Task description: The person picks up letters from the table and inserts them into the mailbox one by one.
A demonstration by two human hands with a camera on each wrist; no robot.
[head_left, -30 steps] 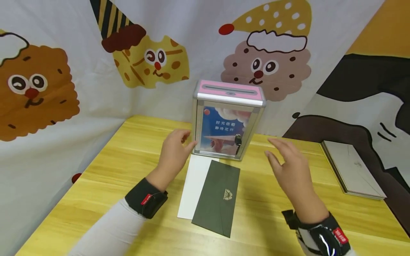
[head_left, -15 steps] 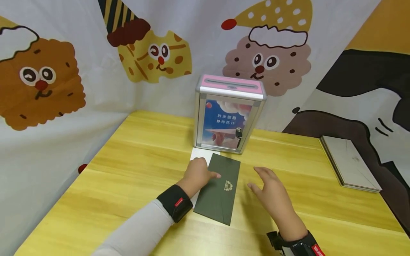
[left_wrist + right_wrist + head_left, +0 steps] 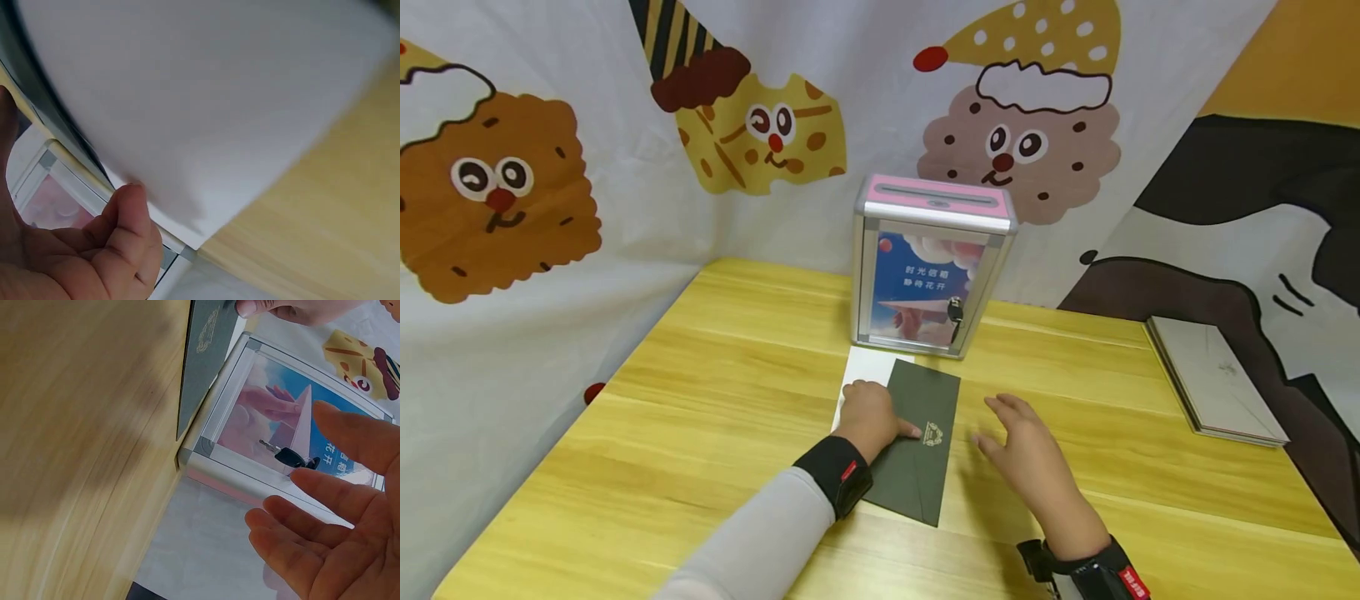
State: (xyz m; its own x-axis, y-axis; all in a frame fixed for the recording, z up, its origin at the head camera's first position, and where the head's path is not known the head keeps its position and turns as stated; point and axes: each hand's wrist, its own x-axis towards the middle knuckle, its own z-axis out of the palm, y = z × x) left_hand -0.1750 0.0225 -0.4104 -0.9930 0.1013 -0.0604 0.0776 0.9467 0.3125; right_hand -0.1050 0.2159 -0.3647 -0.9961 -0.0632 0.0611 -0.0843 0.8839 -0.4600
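Note:
A dark green envelope (image 3: 921, 396) with a gold emblem lies partly over a sheet of white paper (image 3: 872, 364) in front of a clear-fronted letter box (image 3: 928, 258). My left hand (image 3: 868, 417) rests on the two, its thumb stretched across the envelope. In the left wrist view its bent fingertips (image 3: 132, 197) touch the white paper near the box end. To the right of the envelope my right hand (image 3: 1018, 446) hovers over the table with relaxed, parted fingers and holds nothing. A key (image 3: 290, 456) sits in the box's lock.
The box's pink top has a long slot (image 3: 936, 194). A stack of pale envelopes (image 3: 1217, 379) lies at the table's right. Behind the wooden table (image 3: 715, 400) hangs a cartoon-printed cloth (image 3: 655, 200).
My left hand has moved from beside the box down onto the paper and envelope. My right hand has come lower and closer to the envelope's right edge.

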